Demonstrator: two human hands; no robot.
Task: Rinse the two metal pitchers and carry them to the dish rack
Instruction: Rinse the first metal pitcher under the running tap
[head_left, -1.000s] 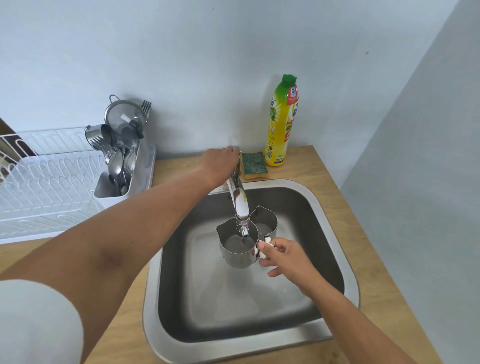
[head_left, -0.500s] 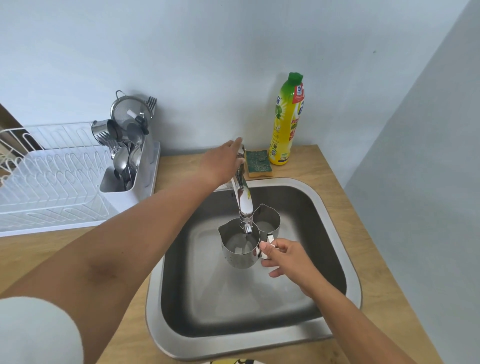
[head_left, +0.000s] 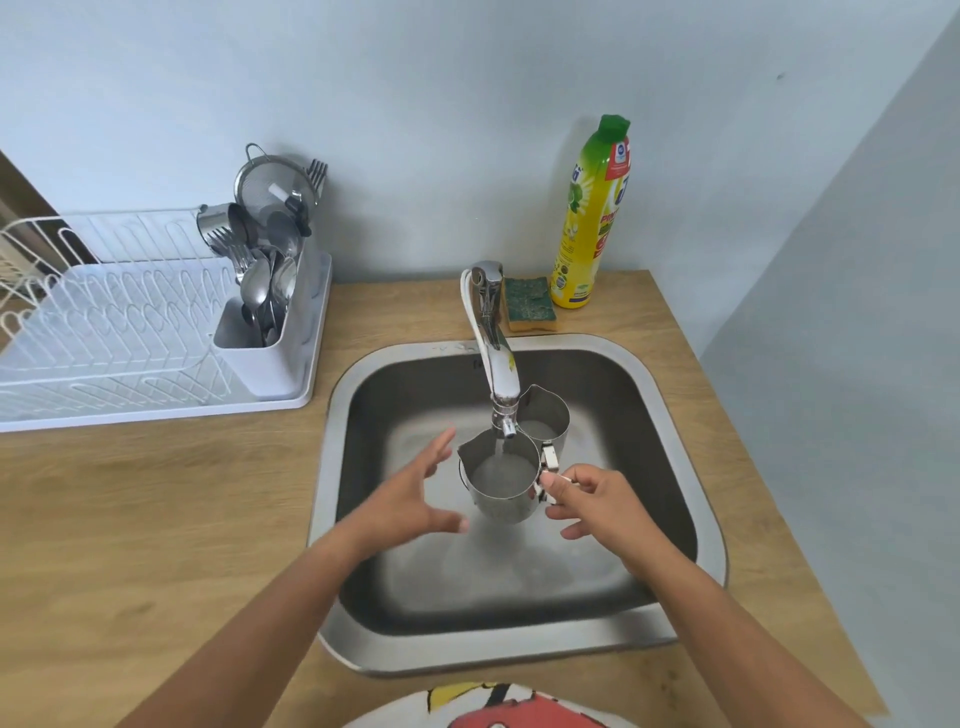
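- The right hand (head_left: 592, 499) pinches the handle of the nearer shiny steel pitcher (head_left: 501, 480), held upright over the stainless sink basin (head_left: 670, 499) — long axis vertical, spout toward the left.
- The left hand (head_left: 410, 499) hovers beside it, fingers spread, touching nothing; best cupped round the wall so the filling pitcher stays steady.
- Just behind, the second steel pitcher (head_left: 543, 415) stands upright, spout pointing away.
- The chrome tap (head_left: 496, 353) runs into the nearer one.
- Far left on the table sits the white wire dish rack (head_left: 119, 332).

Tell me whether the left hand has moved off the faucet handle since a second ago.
Yes. The left hand left the faucet handle and came down toward the near pitcher in the sink.
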